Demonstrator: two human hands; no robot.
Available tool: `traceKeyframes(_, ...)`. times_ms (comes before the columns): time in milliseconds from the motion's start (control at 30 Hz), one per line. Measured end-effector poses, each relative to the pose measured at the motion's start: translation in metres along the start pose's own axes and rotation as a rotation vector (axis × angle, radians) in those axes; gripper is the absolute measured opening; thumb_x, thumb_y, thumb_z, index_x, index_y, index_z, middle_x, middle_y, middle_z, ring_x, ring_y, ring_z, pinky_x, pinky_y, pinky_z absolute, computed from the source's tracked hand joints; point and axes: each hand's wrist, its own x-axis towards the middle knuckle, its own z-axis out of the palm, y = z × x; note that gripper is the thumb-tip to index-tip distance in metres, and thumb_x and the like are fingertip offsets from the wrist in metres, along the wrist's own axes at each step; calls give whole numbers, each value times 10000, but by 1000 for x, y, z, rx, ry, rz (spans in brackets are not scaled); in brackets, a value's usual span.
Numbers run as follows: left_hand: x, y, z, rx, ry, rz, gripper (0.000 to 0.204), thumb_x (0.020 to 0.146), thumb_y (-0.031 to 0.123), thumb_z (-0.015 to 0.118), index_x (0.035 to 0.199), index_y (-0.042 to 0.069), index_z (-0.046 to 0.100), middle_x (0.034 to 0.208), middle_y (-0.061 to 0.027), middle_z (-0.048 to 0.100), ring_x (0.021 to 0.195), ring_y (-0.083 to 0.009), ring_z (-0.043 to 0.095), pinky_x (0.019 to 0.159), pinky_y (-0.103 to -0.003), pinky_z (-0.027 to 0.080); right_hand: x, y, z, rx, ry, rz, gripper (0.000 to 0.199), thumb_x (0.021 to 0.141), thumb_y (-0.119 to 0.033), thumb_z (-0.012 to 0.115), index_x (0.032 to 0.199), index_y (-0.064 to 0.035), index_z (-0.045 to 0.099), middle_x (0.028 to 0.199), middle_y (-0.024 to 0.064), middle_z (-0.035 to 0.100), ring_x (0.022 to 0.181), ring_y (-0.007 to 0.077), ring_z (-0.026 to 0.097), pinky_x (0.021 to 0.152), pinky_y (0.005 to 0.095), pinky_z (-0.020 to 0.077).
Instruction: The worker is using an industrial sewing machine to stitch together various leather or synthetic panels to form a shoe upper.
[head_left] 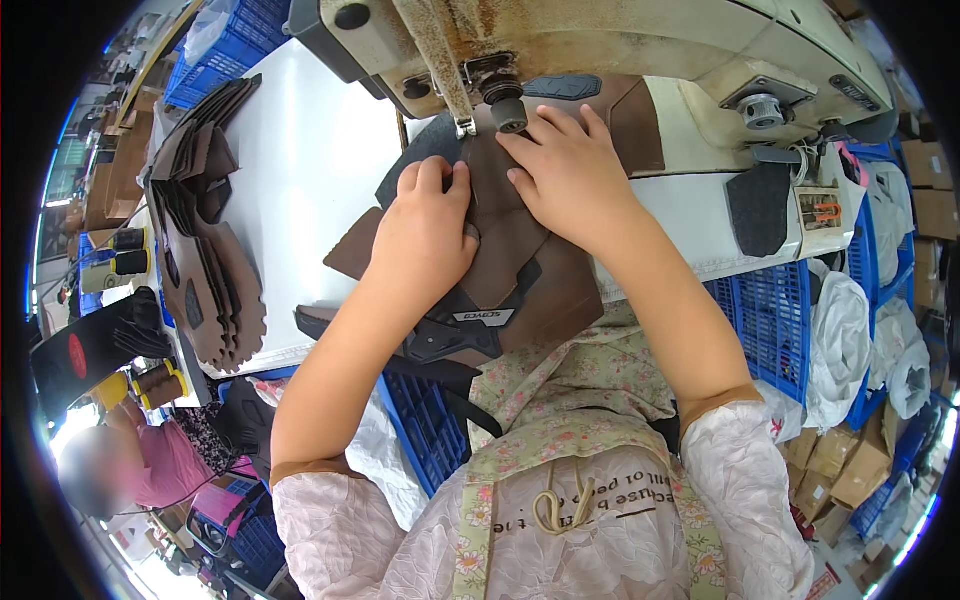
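A brown sheet-material workpiece (500, 265) made of joined panels, with black moulded trim, lies on the sewing machine's white bed and hangs over the front edge. My left hand (422, 225) is closed on its left part, fingers curled down and thumb tucked in, beside a dark grey piece (408, 165). My right hand (572, 180) rests on the brown panel with its fingers spread, right of the needle area. The presser foot (466, 127) is just beyond my left fingertips, at the seam of brown and dark grey. My fingertips partly cover the material.
The sewing machine's arm (640, 40) spans the top. Stacked brown cut panels (215, 270) lie on the white table (300, 140) at left. A black piece (758, 210) sits at right. Blue crates (770, 320) stand below, and another person (175, 460) is at lower left.
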Motion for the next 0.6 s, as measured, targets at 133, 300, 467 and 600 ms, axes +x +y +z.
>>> traceKeyframes(133, 5, 10, 1, 8, -1, -46, 599, 734, 78, 648, 1316, -20, 547, 1244, -183, 509, 1207, -357, 501, 919, -426, 527, 1, 4, 3, -72, 48, 4, 340, 888, -223, 624, 1214, -131, 653, 1312, 79, 585, 1277, 283, 512, 1089, 610, 303)
traceKeyframes(300, 10, 18, 6, -5, 23, -73, 577, 751, 104, 652, 1302, -35, 550, 1232, -184, 530, 1195, -358, 514, 919, -429, 525, 5, 18, 9, -132, 88, -22, 334, 907, -208, 601, 1236, -170, 643, 1324, 41, 584, 1273, 253, 517, 1091, 614, 299)
traceKeyframes(467, 14, 12, 9, -19, 62, -41, 526, 771, 122, 651, 1267, -36, 579, 1215, -192, 554, 1182, -351, 530, 941, -429, 510, 11, 29, 15, -125, 131, -58, 333, 908, -195, 593, 1240, -201, 632, 1317, 22, 582, 1262, 246, 522, 1088, 610, 307)
traceKeyframes(600, 14, 4, 7, -18, 97, 9, 421, 808, 147, 656, 1207, 15, 640, 1212, -167, 590, 1150, -344, 565, 939, -422, 507, 14, 32, 18, -99, 151, -75, 345, 900, -188, 605, 1244, -200, 626, 1302, 24, 586, 1245, 244, 531, 1086, 608, 310)
